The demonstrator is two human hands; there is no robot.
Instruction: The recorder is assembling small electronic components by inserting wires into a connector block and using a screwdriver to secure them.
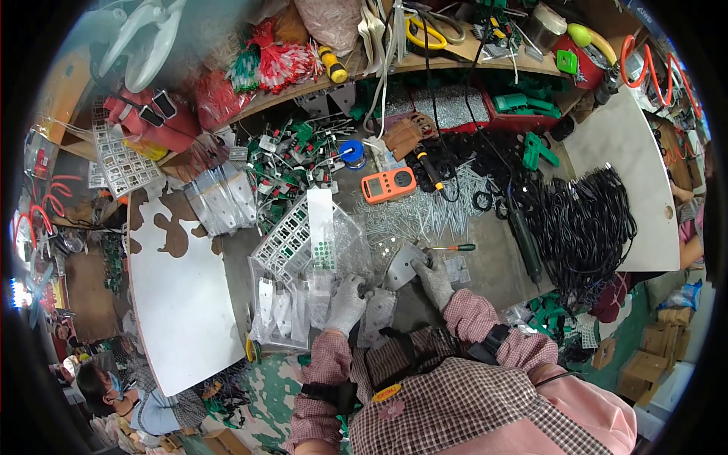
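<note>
The right hand (435,280), in a grey knit glove, pinches the lower right edge of a grey metal plate (400,268) with a few holes in it. This plate sits tilted over the front middle of the grey surface (493,262), just left of the right hand. The left hand (347,305), gloved alike, has its fingers curled downward beside a second plate (378,315), which lies near the front edge; whether those fingers grip anything I cannot tell.

Just left of the left hand, a clear plastic bag (258,334) holds pale perforated pieces (282,312). Behind it stretch a long white strip (319,216) and a sheet of green dots (324,256). A small screwdriver (456,247) with a red and green handle lies right of the grey metal plate, its shaft pointing left.

Farther back, loose screws (455,201) spread around an orange meter (388,184), with a blue spool (352,154) to its left and a yellow and black tool (429,168) to its right. Green and white parts (292,163) form a heap at the back left. On the right, a dark green cylindrical tool (525,246) lies beside a thick bundle of black cables (588,224)
</note>
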